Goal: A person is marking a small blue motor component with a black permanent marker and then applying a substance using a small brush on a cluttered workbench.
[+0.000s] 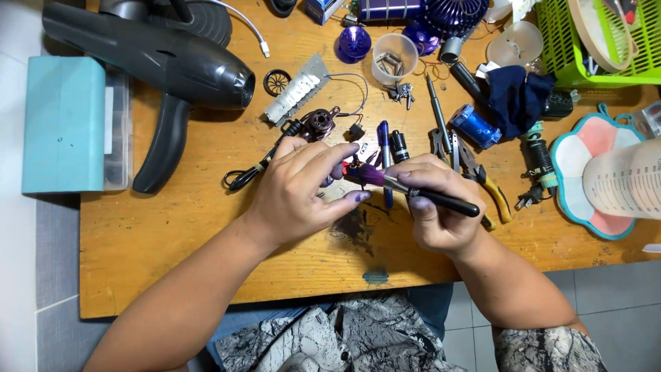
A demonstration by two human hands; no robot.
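My left hand [303, 189] pinches a small part with red and dark bits [350, 167] between thumb and fingers, just above the wooden table [172, 248]. My right hand [435, 207] grips a small brush [420, 193] with a black handle and metal ferrule. Its dark purple bristles touch the small part. A small motor with black cable [318, 124] lies just behind my left hand.
A black hair dryer [165, 62] lies at the back left beside a teal box [63, 124]. Pliers [482, 179], a screwdriver [438, 110], a blue cylinder [474, 127], a plastic cup [394, 58], a green basket [592, 41] and a flower-shaped mat [585, 158] crowd the right.
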